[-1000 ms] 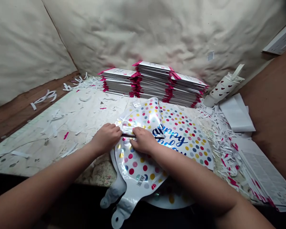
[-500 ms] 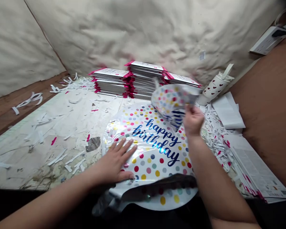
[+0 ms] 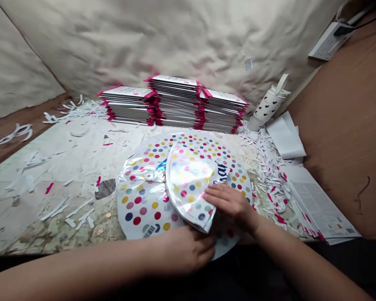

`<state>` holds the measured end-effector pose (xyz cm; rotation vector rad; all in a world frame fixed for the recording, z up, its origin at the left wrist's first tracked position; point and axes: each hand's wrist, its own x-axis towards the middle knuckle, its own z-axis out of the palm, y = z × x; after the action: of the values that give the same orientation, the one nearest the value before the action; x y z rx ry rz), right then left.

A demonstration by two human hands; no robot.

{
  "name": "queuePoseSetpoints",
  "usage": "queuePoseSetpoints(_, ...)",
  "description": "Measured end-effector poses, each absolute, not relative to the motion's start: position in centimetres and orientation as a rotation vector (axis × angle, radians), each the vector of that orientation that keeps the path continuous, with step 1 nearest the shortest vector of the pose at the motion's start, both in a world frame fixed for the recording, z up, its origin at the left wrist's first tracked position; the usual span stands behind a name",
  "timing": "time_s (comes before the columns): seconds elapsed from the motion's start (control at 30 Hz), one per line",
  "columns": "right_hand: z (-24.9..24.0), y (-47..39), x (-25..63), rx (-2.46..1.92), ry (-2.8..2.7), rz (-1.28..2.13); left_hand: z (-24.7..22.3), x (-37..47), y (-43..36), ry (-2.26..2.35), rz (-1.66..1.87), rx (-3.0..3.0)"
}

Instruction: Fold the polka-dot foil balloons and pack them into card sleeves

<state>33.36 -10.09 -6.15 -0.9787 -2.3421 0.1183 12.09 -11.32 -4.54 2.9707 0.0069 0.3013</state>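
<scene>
My right hand (image 3: pixel 230 205) lays its fingers over a folded dotted balloon (image 3: pixel 189 179), which lies on flat dotted foil (image 3: pixel 138 200); my blurred left hand (image 3: pixel 188 248) curls at the balloon's lower tip. I cannot tell whether either grips it. Back right, a heart-patterned tumbler (image 3: pixel 266 108) has a pale strip (image 3: pixel 282 83) atop, its contents hidden.

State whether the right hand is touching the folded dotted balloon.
Touching. The head view shows the fingers of the right hand overlapping the printed surface of the folded balloon, with no gap visible.
</scene>
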Motion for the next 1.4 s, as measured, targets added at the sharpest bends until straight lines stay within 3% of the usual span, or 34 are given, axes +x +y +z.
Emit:
queuePoseSetpoints(0.1, -8.2, -11.8, 34.9, -0.985, -2.416, 0.184, -2.1, 11.0, -11.7, -0.142, 0.312, 2.850)
queuePoseSetpoints(0.2, -9.0, -12.1, 35.6, -0.906, -2.457, 0.283, -1.1, 11.9, -8.0, 0.098, 0.415, 2.839)
queuePoseSetpoints(0.43, -8.9, -12.6, 35.3, -0.858, -2.484, 0.199, -6.6, 16.7, 0.0, 0.347, 0.023, 2.983)
queuePoseSetpoints(0.53, -9.2, -13.4, 35.5, -0.895, -2.422, 0.141, -7.8, 17.0, -0.3, 0.510, 0.014, 2.960)
queuePoseSetpoints(0.87, -8.3, -13.0, 36.4, -1.068, -2.331, 0.632, -7.2, 19.8, 1.4, 0.835, 0.103, 2.948)
queuePoseSetpoints(1.07, -8.2, -12.2, 36.8, -1.126, -2.312, 0.762, -7.5, 19.9, 1.7, 0.549, 0.050, 2.962)
queuePoseSetpoints(1.4, -7.5, -12.5, 37.4, -1.219, -2.209, 0.914, -7.4, 19.9, 0.1, 0.679, -0.024, 2.877)
